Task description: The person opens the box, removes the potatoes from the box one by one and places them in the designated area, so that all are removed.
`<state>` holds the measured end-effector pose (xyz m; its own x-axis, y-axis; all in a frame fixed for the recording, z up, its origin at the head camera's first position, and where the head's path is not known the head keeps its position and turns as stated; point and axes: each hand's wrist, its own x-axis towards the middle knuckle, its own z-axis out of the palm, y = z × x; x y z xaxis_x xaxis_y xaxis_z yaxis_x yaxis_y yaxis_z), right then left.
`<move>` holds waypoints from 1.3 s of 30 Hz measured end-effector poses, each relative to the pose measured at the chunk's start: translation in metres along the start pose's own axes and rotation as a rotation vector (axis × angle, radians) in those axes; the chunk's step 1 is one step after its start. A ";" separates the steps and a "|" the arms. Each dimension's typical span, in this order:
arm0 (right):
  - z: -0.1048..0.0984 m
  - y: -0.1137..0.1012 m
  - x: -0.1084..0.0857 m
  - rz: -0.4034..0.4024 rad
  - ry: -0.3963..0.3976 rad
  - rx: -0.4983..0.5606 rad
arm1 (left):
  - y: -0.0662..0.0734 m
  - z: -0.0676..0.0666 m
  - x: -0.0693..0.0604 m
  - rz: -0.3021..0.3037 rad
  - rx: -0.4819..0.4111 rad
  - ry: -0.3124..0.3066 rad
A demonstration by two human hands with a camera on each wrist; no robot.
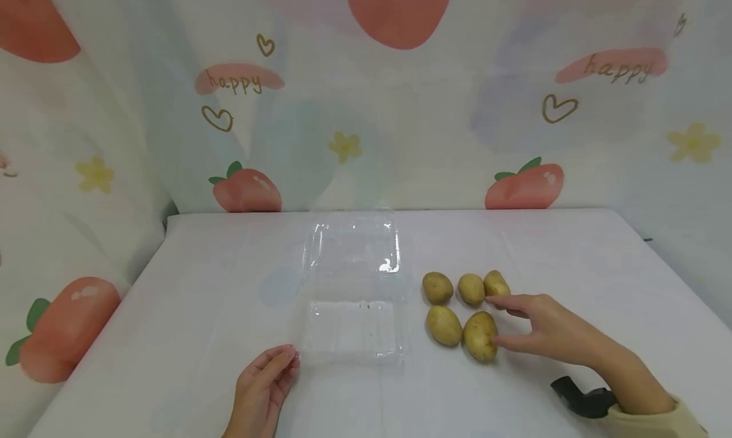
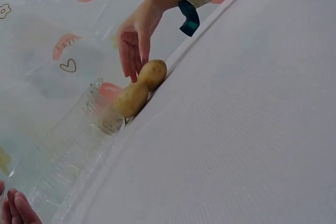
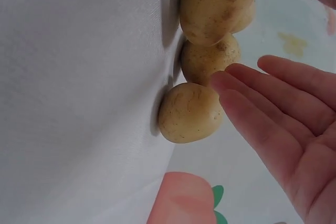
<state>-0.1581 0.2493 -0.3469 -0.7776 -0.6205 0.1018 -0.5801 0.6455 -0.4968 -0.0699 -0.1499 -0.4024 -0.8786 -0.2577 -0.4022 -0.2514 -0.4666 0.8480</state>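
A clear plastic clamshell box point(image 1: 351, 330) lies on the table with its lid point(image 1: 351, 244) folded back, away from me. My left hand point(image 1: 264, 387) pinches its near left corner between thumb and fingers; in the left wrist view only the fingertips point(image 2: 21, 209) show. To the right of the box sit several potatoes, three behind and two in front. Over the rightmost ones hovers my right hand point(image 1: 557, 330), thumb and fingers spread apart. Its thumb tip is close to the large front potato point(image 1: 480, 336), its fingertips by the back right potato point(image 1: 496, 284). Whether they touch cannot be told.
A white cloth point(image 1: 189, 336) covers the table. Behind it hangs a printed curtain point(image 1: 412, 139) with peaches, hearts and flowers. A dark wrist-worn device point(image 1: 583, 400) sticks out below the right wrist. The back left potato point(image 1: 437, 288) lies nearest the lid.
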 end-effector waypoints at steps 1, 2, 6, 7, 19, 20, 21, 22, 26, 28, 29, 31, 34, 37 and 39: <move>0.001 0.000 0.000 -0.008 0.015 -0.005 | 0.001 0.000 -0.001 -0.004 0.004 -0.008; 0.002 0.000 0.001 -0.020 0.036 -0.008 | 0.002 0.000 -0.001 -0.008 0.008 -0.015; 0.005 -0.003 0.003 -0.058 0.123 -0.022 | 0.010 0.001 0.000 0.011 0.018 -0.061; 0.006 -0.003 0.003 -0.063 0.136 -0.025 | 0.012 0.002 0.001 0.020 0.021 -0.076; 0.010 -0.005 0.006 -0.065 0.150 -0.024 | 0.046 0.010 0.018 0.013 0.045 -0.134; 0.010 -0.006 0.006 -0.061 0.147 -0.022 | 0.048 0.011 0.018 0.014 0.046 -0.135; 0.010 -0.006 0.006 -0.055 0.143 -0.020 | 0.049 0.012 0.019 0.013 0.043 -0.136; 0.010 -0.007 0.006 -0.051 0.140 -0.018 | 0.050 0.013 0.020 0.016 0.041 -0.139; 0.010 -0.007 0.005 -0.038 0.129 -0.013 | 0.053 0.017 0.022 0.023 0.025 -0.145; 0.010 -0.007 0.005 -0.035 0.128 -0.011 | 0.055 0.020 0.024 0.031 0.029 -0.151; 0.010 -0.007 0.005 -0.036 0.131 -0.012 | 0.056 0.021 0.024 0.033 0.027 -0.152; 0.010 -0.006 0.005 -0.037 0.131 -0.015 | 0.058 0.023 0.025 0.037 0.023 -0.153; 0.010 -0.006 0.005 -0.039 0.132 -0.022 | 0.061 0.025 0.026 0.038 0.006 -0.143; 0.009 -0.006 0.005 -0.040 0.129 -0.026 | 0.065 0.025 0.025 0.030 -0.022 -0.119; 0.007 -0.007 0.004 -0.018 0.123 -0.027 | 0.068 0.024 0.025 0.027 -0.045 -0.100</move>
<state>-0.1554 0.2397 -0.3489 -0.7901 -0.5737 0.2160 -0.5990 0.6478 -0.4707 -0.1181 -0.1677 -0.3468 -0.9214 -0.1864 -0.3410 -0.2104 -0.4983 0.8411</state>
